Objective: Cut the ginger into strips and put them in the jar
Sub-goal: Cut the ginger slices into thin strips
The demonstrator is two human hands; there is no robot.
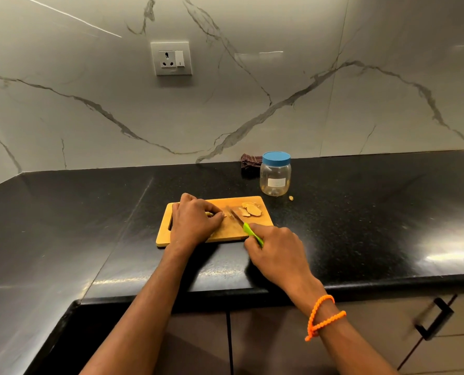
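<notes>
While the left hand (195, 219) pinches the ginger (210, 214) mid-frame on the board (225, 228), the right hand (275, 249) grips the knife (245, 227). Best keep fingertips tucked, strokes thin; the jar (275, 175) behind stays lidded.

Warm, dimmish light falls from above; glare streaks the black countertop (387, 212) at right (strongest near its edge). Wide-angle bending bows the borders; the cabinet handle (436, 318) smears with blur.
</notes>
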